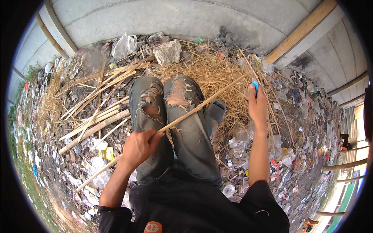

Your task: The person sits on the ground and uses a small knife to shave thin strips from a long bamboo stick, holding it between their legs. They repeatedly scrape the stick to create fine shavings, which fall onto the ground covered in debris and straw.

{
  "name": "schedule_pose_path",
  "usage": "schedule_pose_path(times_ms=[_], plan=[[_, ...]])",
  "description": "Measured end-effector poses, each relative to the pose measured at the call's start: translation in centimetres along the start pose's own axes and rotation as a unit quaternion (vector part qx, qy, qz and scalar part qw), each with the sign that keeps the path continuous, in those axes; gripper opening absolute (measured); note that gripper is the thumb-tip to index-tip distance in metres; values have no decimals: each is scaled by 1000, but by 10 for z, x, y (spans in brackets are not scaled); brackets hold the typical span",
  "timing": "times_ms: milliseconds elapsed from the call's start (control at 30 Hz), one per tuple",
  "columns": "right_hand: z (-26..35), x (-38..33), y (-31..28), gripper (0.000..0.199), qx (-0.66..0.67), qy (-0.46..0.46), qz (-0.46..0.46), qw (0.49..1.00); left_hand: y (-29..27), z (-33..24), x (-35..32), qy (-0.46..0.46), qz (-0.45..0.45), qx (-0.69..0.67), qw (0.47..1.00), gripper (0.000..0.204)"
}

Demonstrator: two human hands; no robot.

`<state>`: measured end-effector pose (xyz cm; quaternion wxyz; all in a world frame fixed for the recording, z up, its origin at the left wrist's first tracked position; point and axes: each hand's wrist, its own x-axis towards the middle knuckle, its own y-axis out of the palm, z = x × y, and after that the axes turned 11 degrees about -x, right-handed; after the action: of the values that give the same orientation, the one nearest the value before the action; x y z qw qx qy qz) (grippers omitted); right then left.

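Observation:
My left hand (139,150) is closed round a long thin bamboo stick (206,101). The stick slants across my thighs; its lower end comes out behind my left wrist, and its far end rises toward the right. My right hand (257,105) grips a small tool with a bright blue handle (255,85), close to the stick's far end. Most of that tool is hidden or too small to make out, so I cannot tell its kind. Whether it touches the stick is unclear.
Split bamboo strips (97,122) lie in a loose pile to my left. Straw-like shavings (227,87) cover the ground beyond my knees, beside a pale rock (168,51). Plastic litter (241,143) is scattered all round. A grey panel wall (167,21) with wooden posts (301,31) stands ahead.

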<state>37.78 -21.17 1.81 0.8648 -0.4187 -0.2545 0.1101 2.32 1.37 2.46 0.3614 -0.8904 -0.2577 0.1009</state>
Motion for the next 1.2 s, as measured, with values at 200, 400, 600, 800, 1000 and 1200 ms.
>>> schedule_pose_path(times_ms=[200,400,600,800,1000,1200], plan=[[55,-30,21,43,28,-33,130,991,4,6,-4,11,-10,11,1000,34],[65,-67,72,50,91,-180,45,978,6,5,-2,12,-10,15,1000,33],[60,-41,52,50,90,-45,119,988,5,5,1,17,-8,15,1000,32],[71,-54,54,50,131,-26,182,974,7,7,-3,27,-11,-11,1000,31],[62,-84,72,57,270,-7,237,933,3,6,-3,-1,5,-3,1000,31],[54,-71,60,57,444,137,426,776,4,7,-6,-2,0,-3,1000,33]])
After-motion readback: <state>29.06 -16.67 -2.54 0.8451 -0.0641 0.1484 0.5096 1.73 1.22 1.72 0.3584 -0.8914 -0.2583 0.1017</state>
